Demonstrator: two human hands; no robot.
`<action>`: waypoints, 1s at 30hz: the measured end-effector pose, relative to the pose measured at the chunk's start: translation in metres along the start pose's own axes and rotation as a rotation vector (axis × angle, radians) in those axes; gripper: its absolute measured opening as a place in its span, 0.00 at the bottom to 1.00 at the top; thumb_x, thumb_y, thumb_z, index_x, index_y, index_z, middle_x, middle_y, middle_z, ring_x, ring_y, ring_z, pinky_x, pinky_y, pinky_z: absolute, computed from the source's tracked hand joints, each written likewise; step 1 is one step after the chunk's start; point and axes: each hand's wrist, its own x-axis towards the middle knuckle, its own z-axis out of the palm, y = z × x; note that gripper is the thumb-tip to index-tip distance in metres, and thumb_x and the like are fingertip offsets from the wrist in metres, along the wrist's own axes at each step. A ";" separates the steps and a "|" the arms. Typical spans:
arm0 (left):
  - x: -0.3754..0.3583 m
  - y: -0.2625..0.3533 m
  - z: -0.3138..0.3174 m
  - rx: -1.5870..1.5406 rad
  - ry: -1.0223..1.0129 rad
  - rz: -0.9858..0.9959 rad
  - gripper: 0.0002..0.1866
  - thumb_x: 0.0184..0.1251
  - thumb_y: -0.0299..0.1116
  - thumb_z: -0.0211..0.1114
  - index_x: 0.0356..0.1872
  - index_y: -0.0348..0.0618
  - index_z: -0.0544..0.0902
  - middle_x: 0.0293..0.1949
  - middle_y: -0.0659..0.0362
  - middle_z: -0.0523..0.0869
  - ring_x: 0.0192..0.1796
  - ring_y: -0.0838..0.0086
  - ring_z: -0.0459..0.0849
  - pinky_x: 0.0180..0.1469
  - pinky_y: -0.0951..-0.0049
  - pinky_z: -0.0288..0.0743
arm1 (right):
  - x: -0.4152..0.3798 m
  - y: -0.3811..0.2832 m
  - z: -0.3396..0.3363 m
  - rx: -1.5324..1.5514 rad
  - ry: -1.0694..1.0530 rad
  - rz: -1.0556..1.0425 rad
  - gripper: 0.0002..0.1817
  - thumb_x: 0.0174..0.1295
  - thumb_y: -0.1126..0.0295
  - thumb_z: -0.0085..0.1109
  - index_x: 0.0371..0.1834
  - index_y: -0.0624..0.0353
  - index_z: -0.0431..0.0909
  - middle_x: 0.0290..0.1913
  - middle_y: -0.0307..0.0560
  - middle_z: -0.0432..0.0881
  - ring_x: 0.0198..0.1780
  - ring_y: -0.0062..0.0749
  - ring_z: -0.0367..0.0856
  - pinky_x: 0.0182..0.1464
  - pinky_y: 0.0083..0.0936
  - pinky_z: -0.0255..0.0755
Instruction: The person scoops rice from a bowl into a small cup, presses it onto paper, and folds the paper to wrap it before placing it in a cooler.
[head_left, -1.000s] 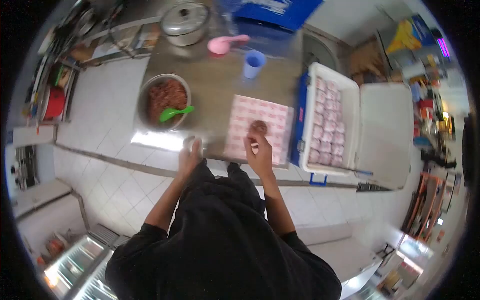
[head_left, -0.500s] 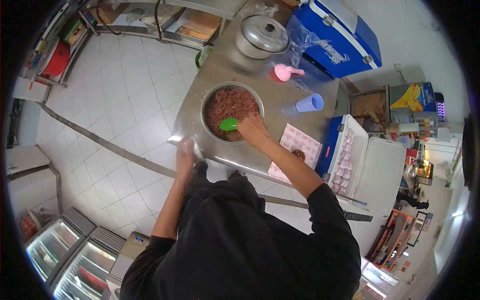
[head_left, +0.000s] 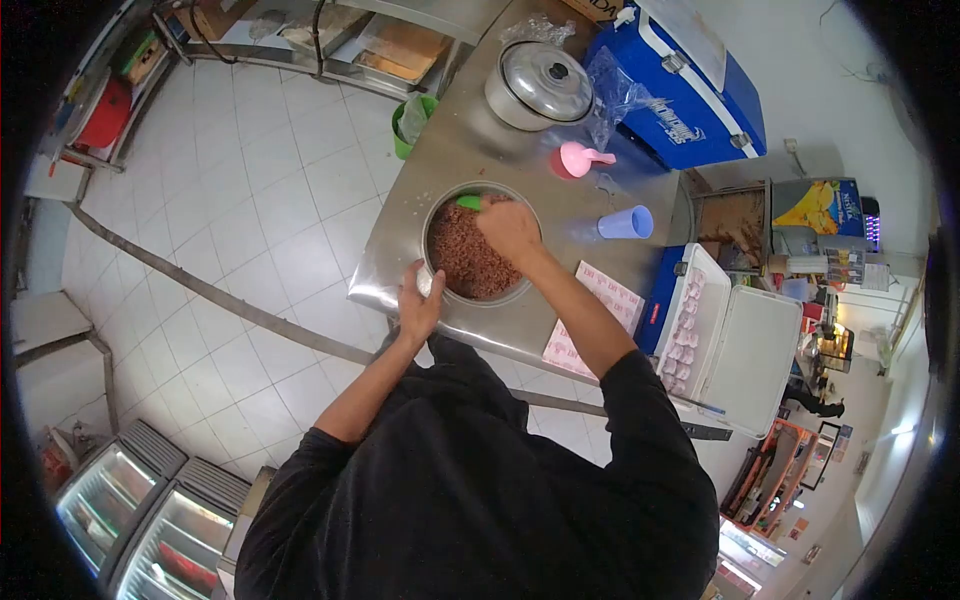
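Steel bench (head_left: 400,262): lidded pot (head_left: 540,84) at 12 o'clock, pink scoop (head_left: 577,159) and blue cup (head_left: 626,222) around 2, printed wrapper sheet (head_left: 598,312) at 4. Middle: metal bowl (head_left: 447,291) of reddish-brown mince. Left hand (head_left: 419,303) grips its rim; right hand (head_left: 510,228) is closed on a green spoon (head_left: 467,202) in the mix.

steel table (head_left: 405,250) | on it: rice bowl (head_left: 434,262), lidded pot (head_left: 540,85), pink scoop (head_left: 578,159), blue cup (head_left: 626,222), paper sheet (head_left: 600,310)
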 end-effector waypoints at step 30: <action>-0.017 0.002 0.003 -0.213 -0.035 -0.108 0.34 0.79 0.56 0.57 0.73 0.41 0.70 0.66 0.38 0.75 0.66 0.53 0.74 0.71 0.61 0.65 | -0.070 -0.007 0.002 0.145 -0.234 -0.182 0.11 0.61 0.69 0.57 0.36 0.66 0.85 0.28 0.62 0.85 0.33 0.54 0.88 0.34 0.48 0.80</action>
